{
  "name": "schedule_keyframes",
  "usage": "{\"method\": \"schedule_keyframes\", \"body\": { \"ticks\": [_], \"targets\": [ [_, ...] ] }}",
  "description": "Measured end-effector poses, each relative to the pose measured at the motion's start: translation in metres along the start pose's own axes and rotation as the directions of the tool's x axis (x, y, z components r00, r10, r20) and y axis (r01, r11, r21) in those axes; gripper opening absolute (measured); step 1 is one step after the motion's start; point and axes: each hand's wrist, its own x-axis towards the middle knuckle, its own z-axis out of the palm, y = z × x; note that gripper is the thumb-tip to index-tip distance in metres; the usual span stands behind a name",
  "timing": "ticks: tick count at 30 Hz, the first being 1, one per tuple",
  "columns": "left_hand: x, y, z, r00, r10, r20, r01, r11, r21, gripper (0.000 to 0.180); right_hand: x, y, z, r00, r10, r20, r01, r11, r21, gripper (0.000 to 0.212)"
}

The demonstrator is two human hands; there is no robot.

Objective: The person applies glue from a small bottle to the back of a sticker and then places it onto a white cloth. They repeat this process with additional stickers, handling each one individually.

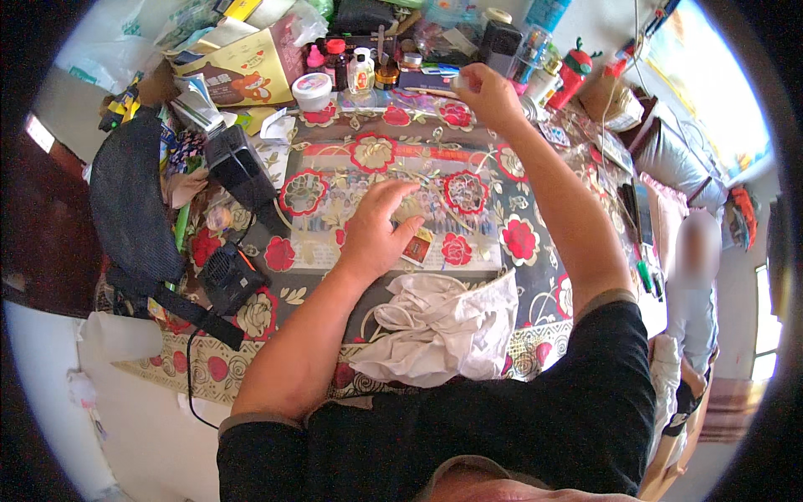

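At the back of the table my right hand (492,96) is stretched out, its fingers pinched together. A small pale thing shows at the fingertips, too little of it to name. My left hand (381,230) is open over the floral tablecloth (520,238), thumb apart from the curved fingers. Just by its thumb lies a small red-brown card or packet (418,248). A crumpled white cloth (443,326) lies between my forearms, close to my body. Under the clear table cover is a large group photo (335,188).
Along the back stand a white tub (313,92), a red-capped bottle (336,63), a clear bottle (360,74) and a yellow box (238,71). A red bottle (574,74) stands at the right. Black devices (238,167) fill the left. A person (696,284) is at far right.
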Motion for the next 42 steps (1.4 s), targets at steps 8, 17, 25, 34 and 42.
{"method": "schedule_keyframes", "body": {
  "ticks": [8,17,25,34,42],
  "targets": [
    [-0.004,0.000,0.000,0.988,-0.153,0.034,0.156,0.985,-0.079,0.033,0.082,0.030,0.039,0.989,0.108,0.097,-0.084,0.971,-0.222,0.038],
    [-0.003,-0.001,-0.002,0.984,-0.161,0.071,0.169,0.979,-0.113,0.028,0.086,0.010,0.043,0.961,0.216,0.171,-0.115,0.878,-0.465,0.034],
    [-0.004,-0.007,0.004,0.994,-0.105,0.035,0.108,0.989,-0.105,0.024,0.099,-0.001,0.046,0.985,-0.062,0.161,0.120,0.918,-0.377,0.034],
    [-0.004,-0.010,0.005,0.996,-0.088,0.022,0.090,0.989,-0.121,0.019,0.101,-0.045,0.067,0.913,0.029,0.406,0.242,0.764,-0.598,0.042],
    [-0.004,-0.009,0.003,0.996,-0.089,0.025,0.092,0.987,-0.133,0.019,0.097,-0.060,0.053,0.870,0.074,0.488,0.241,0.799,-0.552,0.039]
  ]
}}
